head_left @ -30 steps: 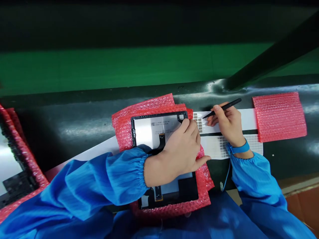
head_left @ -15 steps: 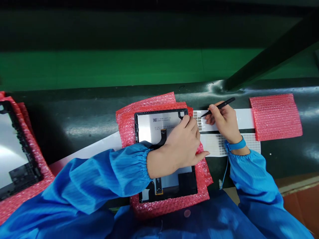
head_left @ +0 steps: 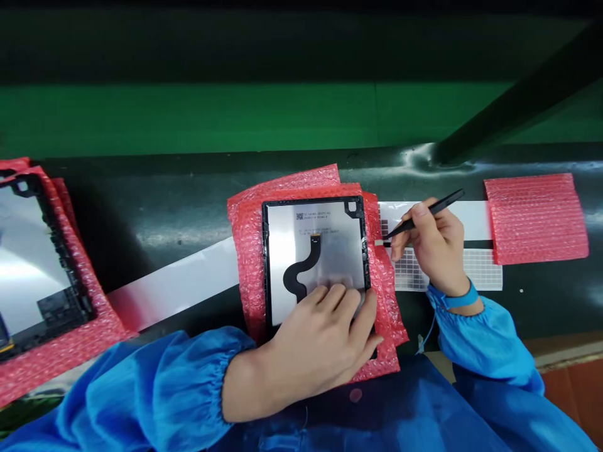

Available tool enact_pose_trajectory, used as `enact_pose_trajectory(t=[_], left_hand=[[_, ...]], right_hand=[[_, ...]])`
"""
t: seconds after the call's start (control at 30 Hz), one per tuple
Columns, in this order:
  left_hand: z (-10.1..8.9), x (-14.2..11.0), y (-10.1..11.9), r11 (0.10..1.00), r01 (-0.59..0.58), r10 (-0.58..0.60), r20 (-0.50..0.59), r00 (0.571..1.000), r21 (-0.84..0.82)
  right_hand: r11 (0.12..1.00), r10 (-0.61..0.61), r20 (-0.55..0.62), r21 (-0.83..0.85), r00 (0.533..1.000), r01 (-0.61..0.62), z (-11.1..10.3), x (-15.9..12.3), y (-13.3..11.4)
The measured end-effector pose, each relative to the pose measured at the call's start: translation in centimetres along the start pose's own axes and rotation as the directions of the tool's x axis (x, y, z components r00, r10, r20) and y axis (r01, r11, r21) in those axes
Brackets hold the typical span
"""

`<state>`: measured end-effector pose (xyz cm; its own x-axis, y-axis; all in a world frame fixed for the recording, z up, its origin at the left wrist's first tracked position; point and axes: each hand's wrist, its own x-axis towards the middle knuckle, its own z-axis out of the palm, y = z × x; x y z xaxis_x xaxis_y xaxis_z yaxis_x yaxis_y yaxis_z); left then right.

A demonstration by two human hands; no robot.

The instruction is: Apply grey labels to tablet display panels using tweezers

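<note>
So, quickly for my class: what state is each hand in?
Left hand: on the panel, fingers bent; any grip can't be told.
Right hand: closed, holding the black tool.

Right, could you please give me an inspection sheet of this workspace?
Surface: dark, glossy bench with reflections.
Work in hand: framed display panel on red bubble wrap.
Other parts: second framed panel at far left; gridded sheet beneath the right wrist area; folded red wrap at right.
Clutter: one small pale speck.
Left hand: fingers resting on the panel's lower part.
Right hand: fingers gripping a black pointed tool, tip near the panel's right edge.
Cables: black flat ribbon on the panel; thin cord at the blue wrist strap.
Surroundings: green backdrop, dark slanting post.
</note>
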<state>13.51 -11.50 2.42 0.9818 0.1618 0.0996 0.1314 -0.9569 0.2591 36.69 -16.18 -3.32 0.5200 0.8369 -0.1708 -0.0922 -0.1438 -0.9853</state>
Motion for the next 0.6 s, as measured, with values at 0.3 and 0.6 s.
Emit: enact_pose_trajectory(t=[0.3, 0.6], left_hand=[[0.6, 0.0, -0.2, 0.991, 0.126, -0.126, -0.013, 0.992, 0.033], [0.9, 0.5, -0.7, 0.992, 0.128, -0.128, -0.004, 0.992, 0.019]], right_hand=[[0.998, 0.066, 0.036, 0.018, 0.997, -0.067, 2.5, -2.5, -0.3], [0.992, 0.125, 0.076, 0.016, 0.989, -0.126, 2.8, -2.2, -0.3]])
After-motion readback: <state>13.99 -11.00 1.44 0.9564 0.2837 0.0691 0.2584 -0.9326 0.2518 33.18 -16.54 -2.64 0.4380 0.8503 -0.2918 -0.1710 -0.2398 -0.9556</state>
